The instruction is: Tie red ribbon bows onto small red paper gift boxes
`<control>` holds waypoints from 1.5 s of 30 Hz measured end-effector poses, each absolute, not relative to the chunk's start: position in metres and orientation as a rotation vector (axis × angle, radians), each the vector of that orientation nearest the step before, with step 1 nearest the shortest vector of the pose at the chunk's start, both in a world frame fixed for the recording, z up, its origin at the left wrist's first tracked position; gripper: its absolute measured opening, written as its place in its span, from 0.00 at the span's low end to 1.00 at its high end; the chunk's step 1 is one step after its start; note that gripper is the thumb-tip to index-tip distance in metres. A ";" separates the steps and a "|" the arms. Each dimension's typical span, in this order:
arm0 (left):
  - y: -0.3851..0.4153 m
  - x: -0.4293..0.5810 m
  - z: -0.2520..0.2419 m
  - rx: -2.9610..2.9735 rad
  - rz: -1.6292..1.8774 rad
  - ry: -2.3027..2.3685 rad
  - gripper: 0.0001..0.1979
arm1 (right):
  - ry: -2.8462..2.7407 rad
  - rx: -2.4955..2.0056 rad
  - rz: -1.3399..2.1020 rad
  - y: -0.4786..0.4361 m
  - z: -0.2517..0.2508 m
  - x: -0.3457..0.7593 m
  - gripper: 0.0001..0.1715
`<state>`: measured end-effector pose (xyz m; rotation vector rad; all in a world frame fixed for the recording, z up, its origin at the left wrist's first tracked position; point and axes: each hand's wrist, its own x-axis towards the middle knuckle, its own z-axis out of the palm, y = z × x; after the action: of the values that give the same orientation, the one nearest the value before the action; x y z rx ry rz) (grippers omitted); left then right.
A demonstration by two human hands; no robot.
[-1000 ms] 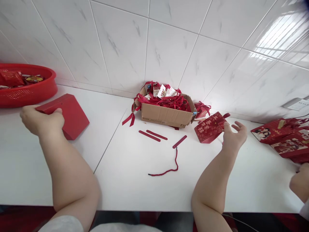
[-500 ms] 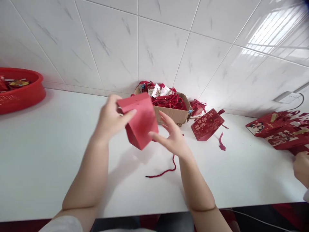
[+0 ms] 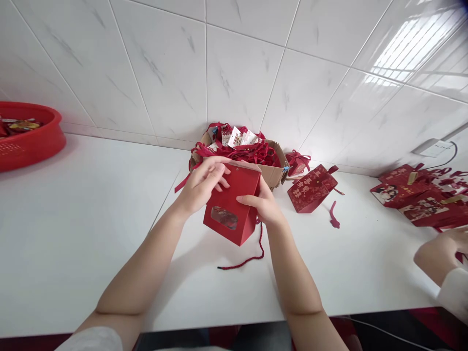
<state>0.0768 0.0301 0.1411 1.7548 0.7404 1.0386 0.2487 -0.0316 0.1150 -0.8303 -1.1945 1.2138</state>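
tbh go easy with the right fingers (image 3: 249,200) wrapped round the red box (image 3: 234,192), and let the half-curled left fingers (image 3: 216,171) (can't tell if they're gripping) steady its top.

Your left forearm (image 3: 142,265) and right forearm (image 3: 297,265) converge forward, bare. Left hand (image 3: 202,189): fingers partly curled, thumb alongside. Right hand (image 3: 266,204): gripping, thumb pointing left, fingers mostly hidden.
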 end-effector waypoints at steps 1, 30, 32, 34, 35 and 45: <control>0.033 0.076 0.140 1.803 1.140 0.810 0.18 | -1.146 -0.826 1.239 -0.033 0.116 0.251 0.40; 0.028 0.077 0.146 1.650 1.206 0.758 0.04 | -1.032 -0.854 1.039 -0.033 0.123 0.246 0.17; 0.027 0.078 0.147 1.658 1.202 0.772 0.04 | -1.026 -0.882 0.997 -0.033 0.123 0.246 0.17; 0.027 0.079 0.146 1.669 1.192 0.789 0.03 | -0.998 -0.905 1.005 -0.032 0.122 0.245 0.19; 0.027 0.079 0.145 1.678 1.190 0.797 0.03 | -0.977 -0.913 1.029 -0.032 0.122 0.245 0.20; 0.030 0.086 0.135 1.684 1.138 0.775 0.05 | -0.872 -0.939 1.165 -0.027 0.119 0.253 0.24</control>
<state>0.0861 0.0300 0.1346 1.6844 0.7749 1.1375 0.2525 -0.0267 0.1187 -0.9393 -0.8725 1.1652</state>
